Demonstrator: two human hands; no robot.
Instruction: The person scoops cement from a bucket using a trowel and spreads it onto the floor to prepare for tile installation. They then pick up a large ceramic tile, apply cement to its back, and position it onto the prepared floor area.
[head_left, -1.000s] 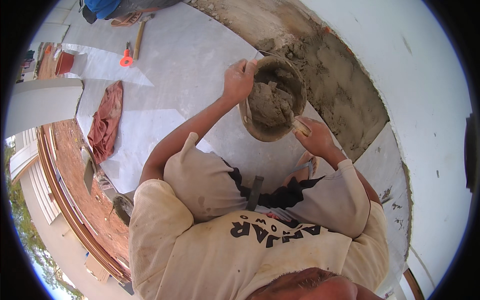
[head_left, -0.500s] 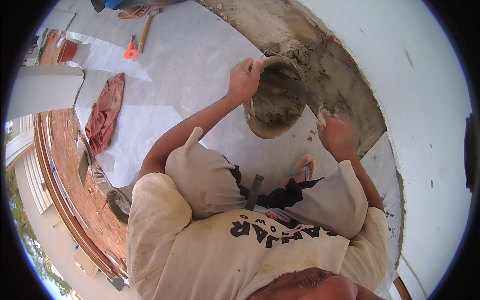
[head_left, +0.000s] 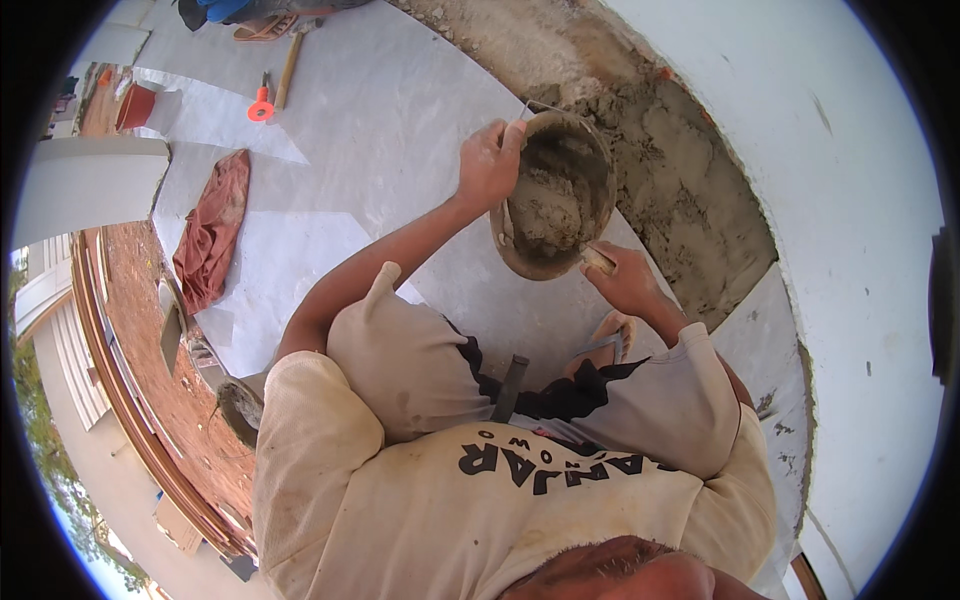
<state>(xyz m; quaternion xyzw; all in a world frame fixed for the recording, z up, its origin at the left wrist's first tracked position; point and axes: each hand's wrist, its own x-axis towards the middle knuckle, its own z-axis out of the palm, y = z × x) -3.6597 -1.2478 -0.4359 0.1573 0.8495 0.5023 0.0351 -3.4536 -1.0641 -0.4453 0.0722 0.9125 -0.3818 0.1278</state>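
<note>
A bucket (head_left: 596, 150) stands tilted on the grey tiles in front of me, its wire handle raised at the far side. Wet mortar (head_left: 548, 205) lies inside it. My left hand (head_left: 489, 162) is closed on the bucket's left rim. In my right hand (head_left: 628, 282), at the near right rim, is the handle of a trowel (head_left: 599, 259). The trowel's blade reaches into the bucket, where the mortar mostly hides it. Just right of the bucket a bed of spread mortar (head_left: 695, 195) runs along the wall.
A white wall (head_left: 850, 200) rises on the right. Large grey tiles (head_left: 400, 90) cover the floor. A hammer (head_left: 290, 70), an orange-red tool (head_left: 261, 104) and a reddish cloth (head_left: 213, 230) lie to the left. Part of another person (head_left: 260, 12) shows at the far edge.
My right hand has drawn the trowel from over the mortar bed and the bucket's right rim down into the bucket. My left hand keeps its hold on the rim.
</note>
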